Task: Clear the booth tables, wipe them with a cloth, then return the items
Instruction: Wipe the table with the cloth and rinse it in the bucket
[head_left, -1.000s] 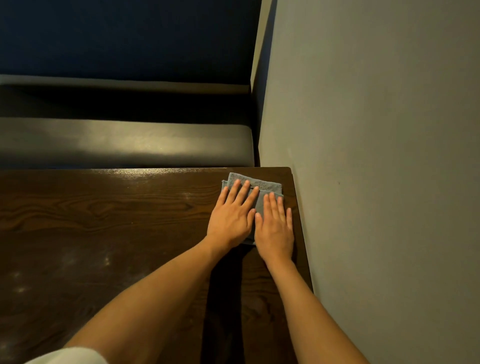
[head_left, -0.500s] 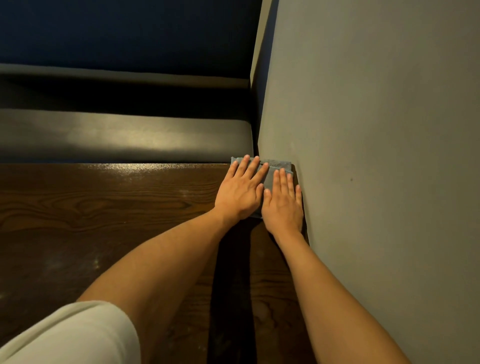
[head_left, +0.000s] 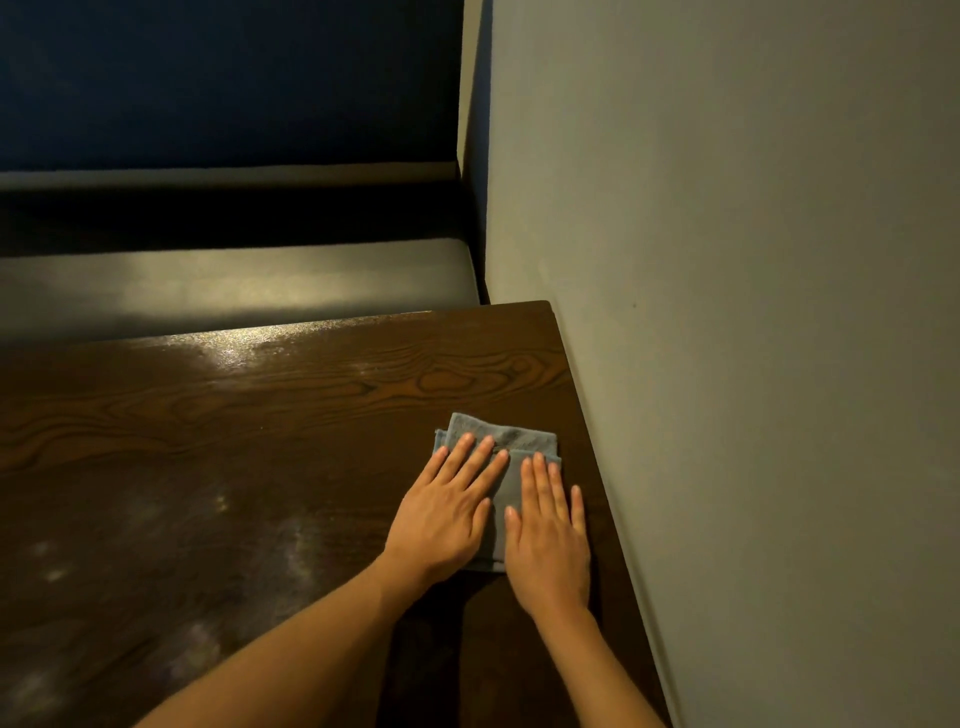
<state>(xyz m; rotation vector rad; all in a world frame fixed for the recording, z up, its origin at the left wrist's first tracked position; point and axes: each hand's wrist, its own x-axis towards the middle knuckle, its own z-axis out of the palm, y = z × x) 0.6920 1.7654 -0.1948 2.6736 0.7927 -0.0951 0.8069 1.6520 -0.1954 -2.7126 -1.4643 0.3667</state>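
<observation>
- head view, nearest: left hand (head_left: 441, 519) and right hand (head_left: 550, 540) lie side by side, fingers straight and flat, pressing the folded grey cloth (head_left: 511, 447) onto the dark wooden table (head_left: 208, 467).
- cloth sits near the table's right edge, just beside the wall (head_left: 753, 312).
- judgement: even palm pressure and overlapping strokes should cover the dull smears at left.
- farther: bench seat (head_left: 234, 286).
</observation>
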